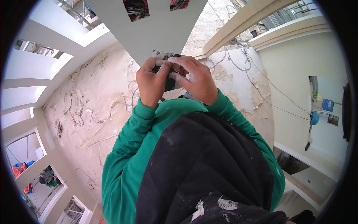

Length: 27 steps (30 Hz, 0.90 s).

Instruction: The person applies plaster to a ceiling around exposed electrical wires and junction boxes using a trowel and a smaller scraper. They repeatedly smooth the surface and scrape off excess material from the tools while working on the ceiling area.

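Observation:
Both hands, dusted white at the fingers, meet at chest height in front of a pale wall panel (154, 35). Between them is a thin, dark, flat piece (171, 85) with a lighter, glossy upper edge; its exact kind I cannot make out. My left hand (152, 80) grips its left side, with the thumb pointing up toward the upper edge. On the other side my right hand (201, 79) has its fingers bent over it, with index fingertip and left thumb close together. The hands hide much of the piece.
Two square cutouts with bundled cables (137, 9) open in the panel. Loose cables (121, 100) trail over the dusty, peeling floor (80, 112). White walls with window-like openings (41, 149) stand left, one showing another person (48, 177). Blue items (327, 105) are at the right.

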Tool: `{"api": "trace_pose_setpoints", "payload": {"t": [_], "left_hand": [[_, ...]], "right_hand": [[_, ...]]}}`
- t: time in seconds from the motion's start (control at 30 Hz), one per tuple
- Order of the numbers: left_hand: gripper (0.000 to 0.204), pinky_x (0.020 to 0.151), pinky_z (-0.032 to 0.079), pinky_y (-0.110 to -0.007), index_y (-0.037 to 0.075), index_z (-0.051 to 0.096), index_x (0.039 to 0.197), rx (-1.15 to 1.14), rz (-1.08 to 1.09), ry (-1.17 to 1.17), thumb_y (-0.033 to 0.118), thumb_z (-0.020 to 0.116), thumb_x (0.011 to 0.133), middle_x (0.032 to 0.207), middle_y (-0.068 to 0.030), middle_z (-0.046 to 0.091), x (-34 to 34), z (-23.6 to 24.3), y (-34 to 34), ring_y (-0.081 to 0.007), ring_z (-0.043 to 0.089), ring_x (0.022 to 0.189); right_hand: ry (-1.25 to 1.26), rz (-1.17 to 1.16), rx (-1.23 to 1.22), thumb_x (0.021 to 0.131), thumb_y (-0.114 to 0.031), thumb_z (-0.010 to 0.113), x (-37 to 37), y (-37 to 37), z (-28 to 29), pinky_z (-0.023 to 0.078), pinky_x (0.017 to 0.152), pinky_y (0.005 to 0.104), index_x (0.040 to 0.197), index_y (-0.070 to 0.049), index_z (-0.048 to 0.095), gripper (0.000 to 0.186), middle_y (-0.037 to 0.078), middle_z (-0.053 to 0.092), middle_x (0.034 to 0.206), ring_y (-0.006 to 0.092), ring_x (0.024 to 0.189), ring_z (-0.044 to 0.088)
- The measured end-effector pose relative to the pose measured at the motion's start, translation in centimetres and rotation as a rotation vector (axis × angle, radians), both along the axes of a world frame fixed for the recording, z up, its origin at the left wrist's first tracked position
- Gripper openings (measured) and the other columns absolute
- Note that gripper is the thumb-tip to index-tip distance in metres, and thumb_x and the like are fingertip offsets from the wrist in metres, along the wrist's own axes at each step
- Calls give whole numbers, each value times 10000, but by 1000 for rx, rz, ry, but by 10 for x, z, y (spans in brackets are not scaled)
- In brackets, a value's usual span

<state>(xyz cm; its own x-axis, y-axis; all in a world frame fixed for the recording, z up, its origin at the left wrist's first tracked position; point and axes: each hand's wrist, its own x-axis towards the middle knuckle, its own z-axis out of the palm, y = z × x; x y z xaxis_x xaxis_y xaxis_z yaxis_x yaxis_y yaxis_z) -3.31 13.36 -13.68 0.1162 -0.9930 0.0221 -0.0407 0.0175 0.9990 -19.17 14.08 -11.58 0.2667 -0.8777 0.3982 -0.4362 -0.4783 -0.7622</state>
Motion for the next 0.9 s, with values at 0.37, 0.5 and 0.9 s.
{"api": "trace_pose_setpoints", "payload": {"t": [0.37, 0.5, 0.9], "left_hand": [[229, 628, 410, -224, -4, 727, 1024, -64, -6, -4, 197, 623, 982, 792, -8, 666, 6, -15, -7, -57, 502, 693], [238, 603, 384, -222, -6, 730, 1014, -72, 37, -44, 208, 632, 977, 769, 10, 638, 13, -21, -2, -49, 470, 670], [238, 601, 382, -215, -3, 730, 1025, 44, 33, 12, 210, 641, 967, 769, 8, 647, 27, -32, 2, -51, 481, 672]], "right_hand": [[40, -334, -441, 895, -68, 683, -42, -129, -5, 555, 677, 304, 1117, -38, 716, 226, 125, 711, 922, 205, 743, 692], [98, -381, -485, 876, -139, 722, -45, -158, -11, 554, 683, 316, 1090, -51, 730, 232, 123, 711, 899, 231, 743, 696], [332, -331, -387, 871, -65, 617, -28, -154, 4, 553, 771, 386, 1085, 1, 693, 236, 177, 671, 953, 334, 863, 672]]}}
